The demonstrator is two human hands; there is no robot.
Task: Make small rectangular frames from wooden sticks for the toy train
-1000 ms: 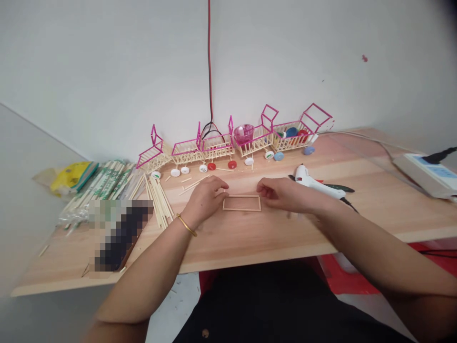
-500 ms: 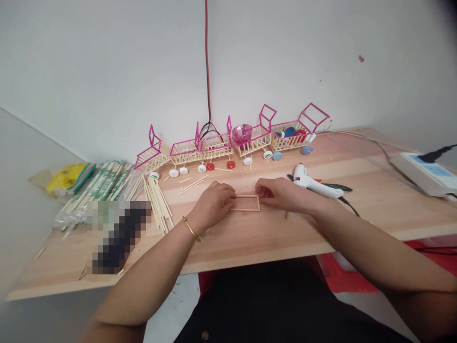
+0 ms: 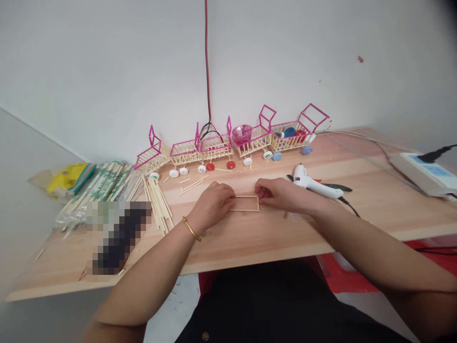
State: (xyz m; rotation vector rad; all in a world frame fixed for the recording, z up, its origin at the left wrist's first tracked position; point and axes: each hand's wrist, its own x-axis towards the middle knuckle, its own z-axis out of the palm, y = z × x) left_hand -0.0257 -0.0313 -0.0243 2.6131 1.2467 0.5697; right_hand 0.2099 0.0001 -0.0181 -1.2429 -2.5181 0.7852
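Note:
A small rectangular frame of wooden sticks (image 3: 246, 209) lies flat on the wooden table (image 3: 271, 238). My left hand (image 3: 213, 203) has its curled fingers pinched on the frame's left end and covers that end. My right hand (image 3: 276, 194) grips the frame's upper right corner with bent fingers. A gold bangle sits on my left wrist.
A white glue gun (image 3: 314, 183) lies just right of my right hand. Loose sticks (image 3: 159, 202) and wrapped chopstick packs (image 3: 103, 183) lie to the left. A row of pink and wooden stick carts (image 3: 232, 140) stands along the wall. A white power strip (image 3: 424, 174) is far right.
My left hand has slid right over the frame's left end and closed on it. My right hand has stayed at the right corner. The view has shifted slightly.

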